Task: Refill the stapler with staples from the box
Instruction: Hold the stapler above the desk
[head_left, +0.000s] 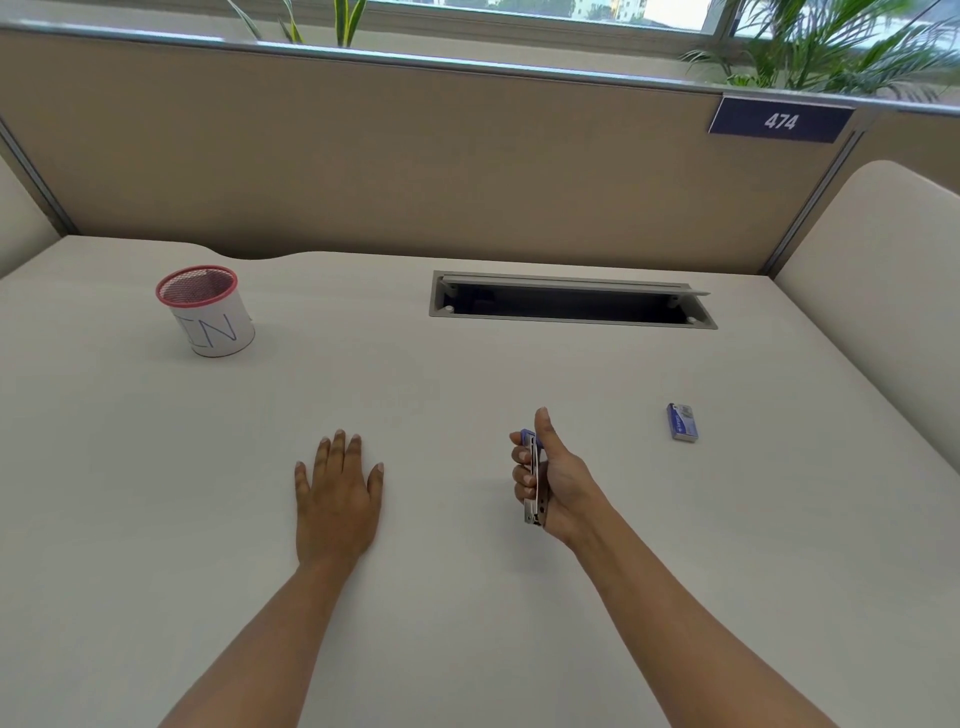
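Head view: a wide pale desk (467, 395) fills most of the frame, backed by a tan partition (363, 156) with green plants (831, 47) showing above it by the window. A long cable slot (571, 301) is set into the desk's far side, its flap lifted open. A dark sign (781, 120) reading 474 sits at the partition's upper right. A mesh cup (208, 312) with a red rim and a white paper wrap stands upright at the far left of the desk, well apart from everything else. The left hand (337, 499) lies flat on the desk, palm down, fingers straight and spread, holding nothing. The right hand (550, 478) is just right of centre, fingers curled around the stapler (532, 483), thumb pointing up. The stapler stands roughly on end in that grasp, blue top away from the person, metal underside facing left. The small blue staple box (681, 422) lies on the desk to the right of the right hand, apart from it; whether it is closed cannot be told.
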